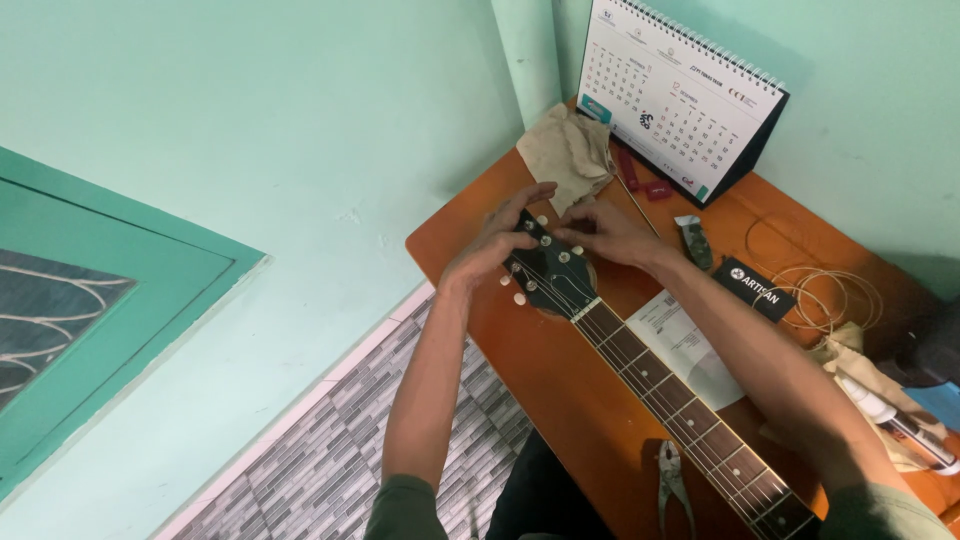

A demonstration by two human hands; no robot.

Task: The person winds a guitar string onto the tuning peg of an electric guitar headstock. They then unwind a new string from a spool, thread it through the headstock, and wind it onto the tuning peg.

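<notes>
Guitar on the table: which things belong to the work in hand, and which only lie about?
In hand:
guitar headstock
left hand
right hand

Lying about:
desk calendar
cloth
pliers
coiled string
paper sheet

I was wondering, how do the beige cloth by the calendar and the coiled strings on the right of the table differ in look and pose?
The beige cloth is a soft, crumpled sheet bunched near the table's far corner; the coiled strings are thin pale wire lying in open loops. The cloth lies close beyond the right hand and left hand at the guitar headstock; the strings lie apart, to the right. Both rest on the orange table.
</notes>
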